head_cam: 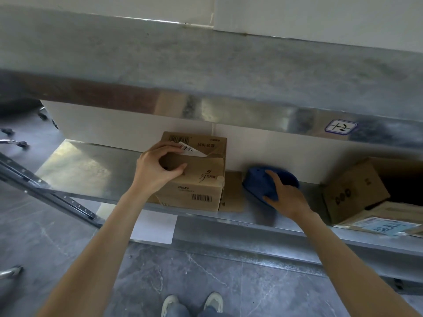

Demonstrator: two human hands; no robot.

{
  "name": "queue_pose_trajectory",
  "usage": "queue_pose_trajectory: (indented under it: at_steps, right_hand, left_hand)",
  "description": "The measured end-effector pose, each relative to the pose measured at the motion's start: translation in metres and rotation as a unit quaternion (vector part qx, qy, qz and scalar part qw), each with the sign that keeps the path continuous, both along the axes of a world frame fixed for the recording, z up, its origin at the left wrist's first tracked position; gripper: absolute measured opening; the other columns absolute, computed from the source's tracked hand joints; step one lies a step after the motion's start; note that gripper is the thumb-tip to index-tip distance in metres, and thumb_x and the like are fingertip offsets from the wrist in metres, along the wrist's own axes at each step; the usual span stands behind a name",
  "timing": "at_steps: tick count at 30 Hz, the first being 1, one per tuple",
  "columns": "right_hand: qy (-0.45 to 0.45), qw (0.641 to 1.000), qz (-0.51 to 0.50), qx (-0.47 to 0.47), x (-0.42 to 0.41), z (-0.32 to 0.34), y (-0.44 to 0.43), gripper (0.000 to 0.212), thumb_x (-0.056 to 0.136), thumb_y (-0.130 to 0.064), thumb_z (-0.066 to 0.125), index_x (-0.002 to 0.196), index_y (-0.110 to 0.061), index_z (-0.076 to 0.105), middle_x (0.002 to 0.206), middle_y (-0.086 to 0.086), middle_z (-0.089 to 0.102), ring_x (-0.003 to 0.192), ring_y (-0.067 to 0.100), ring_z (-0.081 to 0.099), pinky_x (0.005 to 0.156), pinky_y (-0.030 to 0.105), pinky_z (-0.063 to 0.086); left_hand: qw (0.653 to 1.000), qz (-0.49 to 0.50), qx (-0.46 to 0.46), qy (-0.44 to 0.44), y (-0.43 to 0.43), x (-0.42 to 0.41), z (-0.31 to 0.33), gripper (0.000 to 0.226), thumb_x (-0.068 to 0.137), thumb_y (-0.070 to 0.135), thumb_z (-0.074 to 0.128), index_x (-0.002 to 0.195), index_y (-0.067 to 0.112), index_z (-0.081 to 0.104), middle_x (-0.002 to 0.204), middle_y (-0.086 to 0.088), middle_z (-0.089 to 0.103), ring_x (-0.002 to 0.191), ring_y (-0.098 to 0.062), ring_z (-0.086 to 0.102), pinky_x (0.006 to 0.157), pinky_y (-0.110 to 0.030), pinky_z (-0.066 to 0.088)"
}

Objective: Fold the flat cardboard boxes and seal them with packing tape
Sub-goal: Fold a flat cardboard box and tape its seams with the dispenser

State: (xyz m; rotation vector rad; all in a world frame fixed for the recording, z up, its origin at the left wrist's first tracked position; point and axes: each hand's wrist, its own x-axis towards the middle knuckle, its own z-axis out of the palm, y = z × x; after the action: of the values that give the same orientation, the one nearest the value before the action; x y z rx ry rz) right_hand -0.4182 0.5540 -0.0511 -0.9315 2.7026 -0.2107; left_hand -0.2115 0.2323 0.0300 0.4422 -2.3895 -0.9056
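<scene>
Grey marbled floor (206, 282) fills the near field. Above it stands a galvanised metal shelving unit (91, 165) with two shelves in view, upper and lower. A white wall panel (114, 124) closes the far side of the lower shelf. A slotted metal upright (57, 197) runs diagonally at near left.

Cardboard on the lower shelf, counted:
- One large brown carton lying open (354, 191), far right, its dark interior facing right.
- One small brown printed cardboard box (199, 186), centre, standing against the wall panel, with a white barcode slip at its top.
- One flat brown cardboard sheet (233, 193), under and just right of the small box.
- One flat piece with a blue-and-white label (389, 225), near the open carton; partly cut off by the frame.

Left hand (158, 168): fingers curled over the small box's top left edge and thumb on its near face, gripping it.

Right hand (286, 197): closed over a rounded blue object (258, 181) lying on the shelf between the two cartons. The object is blurred and cannot be identified.

Other items:
- One white paper sheet (153, 227) on the floor below the small box.
- Two pale shoes (169, 303) at the near edge.
- One handwritten tag (341, 127) on the upper shelf's front lip.
</scene>
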Motion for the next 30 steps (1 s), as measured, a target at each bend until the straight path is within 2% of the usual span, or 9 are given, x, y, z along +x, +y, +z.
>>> queue_pose_trajectory:
  at_steps: [7,9,13,18,22,24,26,28,30]
  right_hand:
    - [-0.063,0.998,0.023,-0.014,-0.015,0.013,0.0,0.082,0.09,-0.037,0.065,0.154,-0.034,0.013,0.077,0.0,0.063,0.06,0.016,0.057,0.047,0.026,0.035]
    - [-0.084,0.996,0.024,-0.024,-0.019,0.014,0.0,0.082,0.09,-0.035,0.066,0.154,-0.034,0.014,0.07,-0.005,0.056,0.057,0.012,0.055,0.048,0.025,0.035]
    - [-0.121,0.992,0.018,-0.016,-0.024,0.018,-0.004,0.08,0.093,-0.034,0.064,0.154,-0.034,0.011,0.078,-0.001,0.056,0.063,0.013,0.057,0.056,0.028,0.043]
    - [-0.115,0.992,0.026,-0.035,-0.025,0.021,-0.002,0.075,0.095,-0.034,0.061,0.153,-0.032,0.014,0.072,-0.008,0.05,0.058,0.007,0.051,0.053,0.023,0.037]
    - [-0.087,0.995,0.043,-0.039,-0.018,0.021,0.003,0.069,0.094,-0.04,0.061,0.145,-0.044,0.015,0.092,0.007,0.065,0.066,0.018,0.057,0.058,0.032,0.042]
    - [-0.069,0.994,0.038,-0.072,-0.012,0.027,0.004,0.066,0.095,-0.043,0.059,0.141,-0.052,0.013,0.11,0.01,0.067,0.082,0.026,0.064,0.068,0.038,0.052]
    - [-0.064,0.992,0.025,-0.102,-0.002,0.041,0.003,0.067,0.096,-0.043,0.058,0.145,-0.052,0.012,0.122,0.011,0.064,0.094,0.03,0.064,0.074,0.039,0.054]
    - [-0.059,0.991,0.022,-0.116,0.009,0.059,0.001,0.065,0.098,-0.041,0.055,0.146,-0.053,0.014,0.114,0.009,0.067,0.084,0.022,0.064,0.066,0.035,0.052]
    - [-0.03,0.992,0.031,-0.117,0.021,0.079,-0.003,0.062,0.1,-0.042,0.051,0.146,-0.055,0.013,0.096,0.003,0.069,0.067,0.014,0.06,0.059,0.034,0.05]
  left_hand:
    - [1.0,-0.01,-0.009,-0.004,-0.002,0.0,0.001,0.03,0.076,0.034,0.078,0.105,0.029,0.075,0.119,0.018,0.066,0.114,0.004,0.058,0.095,-0.011,0.043]
    - [1.0,-0.018,-0.002,-0.015,-0.006,0.001,0.001,0.031,0.079,0.019,0.078,0.109,0.029,0.075,0.122,0.017,0.066,0.116,0.006,0.056,0.098,-0.009,0.04]
    - [0.997,-0.047,0.03,-0.05,-0.014,0.006,0.006,0.044,0.082,0.002,0.072,0.115,0.03,0.073,0.129,0.019,0.063,0.124,0.007,0.051,0.095,-0.003,0.037]
    - [0.993,-0.08,0.062,-0.053,-0.021,0.008,0.01,0.039,0.08,0.017,0.07,0.112,0.039,0.069,0.131,0.022,0.061,0.134,0.009,0.04,0.104,-0.012,0.036]
    - [0.993,-0.066,0.094,-0.04,-0.03,0.007,0.005,0.042,0.082,0.004,0.076,0.104,0.039,0.068,0.129,0.017,0.06,0.136,0.005,0.039,0.116,-0.03,0.03]
    - [0.991,-0.075,0.1,-0.042,-0.034,0.007,0.002,0.041,0.082,0.004,0.076,0.105,0.037,0.068,0.133,0.019,0.055,0.138,0.0,0.038,0.116,-0.03,0.028]
    - [0.989,-0.082,0.119,-0.038,-0.037,0.007,-0.001,0.039,0.082,0.005,0.077,0.104,0.037,0.069,0.137,0.022,0.048,0.134,0.003,0.04,0.11,-0.023,0.033]
    - [0.985,-0.095,0.141,-0.03,-0.039,0.007,-0.002,0.037,0.082,0.004,0.077,0.104,0.033,0.069,0.14,0.02,0.044,0.129,0.012,0.04,0.105,-0.013,0.035]
    - [0.983,-0.108,0.147,-0.025,-0.04,0.006,-0.005,0.036,0.082,0.004,0.076,0.106,0.03,0.069,0.144,0.013,0.045,0.133,0.009,0.039,0.107,-0.015,0.035]
